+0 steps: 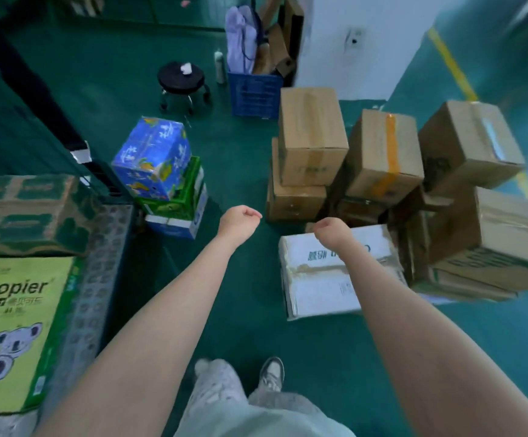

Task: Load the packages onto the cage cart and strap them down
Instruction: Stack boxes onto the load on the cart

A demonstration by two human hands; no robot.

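Packages (385, 152) are mostly down on the green floor (243, 152). There's a messy pile of brown cardboard ones filling the right side of the frame, some stacked two high and a couple sitting crooked. A scuffed white box (329, 279) lies in front of that pile, right of center.

Left of center is a little tower: a blue box (155, 156) tilted on top of a green box (179, 198), with a white and blue one under that.

The cart (105, 247) is along the left edge, with a perforated metal deck. Two are on it already: a yellow-green copier paper box (20, 326) at lower left and a green and brown box (26, 212) just above it in the frame.

Both bare arms reach out into the middle. The left hand (240, 217) hangs over the floor with its fingers curled in, holding nothing. The right hand (330, 230) is over the far edge of the white box, fingers tucked under in a fist. Can't tell if it touches the box.

Up top there's a black stool (182, 80) and a blue crate (255, 93). One shoe (272, 372) shows at the bottom.
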